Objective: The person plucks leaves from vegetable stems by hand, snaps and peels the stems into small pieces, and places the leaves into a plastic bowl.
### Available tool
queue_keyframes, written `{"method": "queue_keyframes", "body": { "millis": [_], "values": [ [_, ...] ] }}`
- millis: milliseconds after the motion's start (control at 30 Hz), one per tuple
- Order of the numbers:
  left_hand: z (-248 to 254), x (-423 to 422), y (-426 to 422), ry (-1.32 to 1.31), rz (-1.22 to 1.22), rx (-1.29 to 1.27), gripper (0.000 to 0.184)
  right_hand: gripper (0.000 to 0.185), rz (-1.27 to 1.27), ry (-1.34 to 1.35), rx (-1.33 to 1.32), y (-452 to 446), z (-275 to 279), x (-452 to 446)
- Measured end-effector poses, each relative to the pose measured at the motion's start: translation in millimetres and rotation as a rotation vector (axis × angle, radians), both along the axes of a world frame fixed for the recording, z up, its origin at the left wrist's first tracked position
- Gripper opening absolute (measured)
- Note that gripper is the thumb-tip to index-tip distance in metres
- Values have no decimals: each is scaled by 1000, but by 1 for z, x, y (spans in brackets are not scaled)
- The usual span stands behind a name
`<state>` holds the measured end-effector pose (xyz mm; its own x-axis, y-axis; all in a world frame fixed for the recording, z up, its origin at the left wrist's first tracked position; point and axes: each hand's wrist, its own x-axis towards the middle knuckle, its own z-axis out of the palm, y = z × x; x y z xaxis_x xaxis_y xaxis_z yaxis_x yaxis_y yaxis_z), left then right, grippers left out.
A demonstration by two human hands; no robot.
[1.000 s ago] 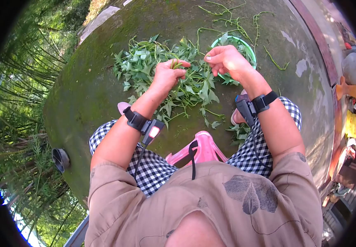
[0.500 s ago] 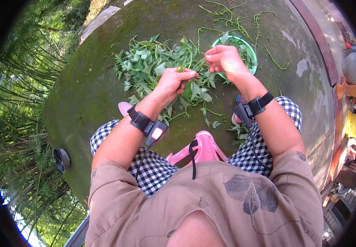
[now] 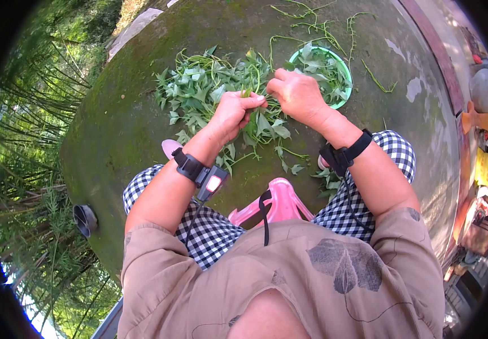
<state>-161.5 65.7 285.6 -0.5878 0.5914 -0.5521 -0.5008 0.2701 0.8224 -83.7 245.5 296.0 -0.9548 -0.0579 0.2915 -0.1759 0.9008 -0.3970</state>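
Observation:
My left hand (image 3: 231,116) pinches a leafy green vine stem (image 3: 258,85) between thumb and forefinger, over a heap of cut greens (image 3: 196,79) on the ground. The leaves are lobed, like sweet potato leaves. Close beside it, my right hand (image 3: 299,97) is closed with curled fingers at the same stem; its fingertips are turned away, so what they grip is hidden. Just beyond my right hand stands a round light-green basin (image 3: 349,85) holding picked leaves (image 3: 323,66).
Bare vine stems (image 3: 314,25) lie scattered past the basin. A pink plastic stool (image 3: 282,200) shows between my knees. At the left edge of the mossy concrete lies a dark pot (image 3: 85,220), near dense plants (image 3: 29,141). Assorted household items (image 3: 486,169) line the right side.
My right hand has moved left and slightly down, from beside the basin to my left hand, uncovering more of the basin's leaves. My left hand has barely shifted and keeps the stem.

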Motion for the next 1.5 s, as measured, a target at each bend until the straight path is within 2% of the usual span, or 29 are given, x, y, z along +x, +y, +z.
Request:
{"method": "queue_keyframes", "body": {
  "millis": [233,400,500,667,767,900,1000,1100,1233,1267,1500],
  "values": [
    [2,2,1,2,-26,10,10,12,68,17,67,-9,-2,3],
    [3,6,2,24,-43,-82,11,16,-19,-187,176,-21,-7,12],
    [-4,9,2,30,-45,-85,10,16,-105,-223,-101,-21,-13,13],
    [-4,11,2,5,-54,-23,10,23,-259,-338,-954,-15,-16,13],
    [-2,11,3,5,-51,-28,11,22,-340,-421,-1136,-14,-5,13],
    [-4,14,4,20,-6,-9,11,21,-237,-347,-893,-10,-17,10],
    [-8,16,1,37,5,-23,10,17,-141,-168,-379,-14,-27,11],
    [-8,18,3,90,-44,-67,8,17,-95,-172,-116,-21,-29,17],
    [-3,28,5,112,-67,15,8,18,-81,-195,-37,-26,-27,22],
    [-4,28,6,107,-68,17,8,17,-103,-165,-87,-25,-31,22],
    [0,28,7,68,-47,25,7,16,-260,-218,-872,-22,-28,21]
  ]
}}
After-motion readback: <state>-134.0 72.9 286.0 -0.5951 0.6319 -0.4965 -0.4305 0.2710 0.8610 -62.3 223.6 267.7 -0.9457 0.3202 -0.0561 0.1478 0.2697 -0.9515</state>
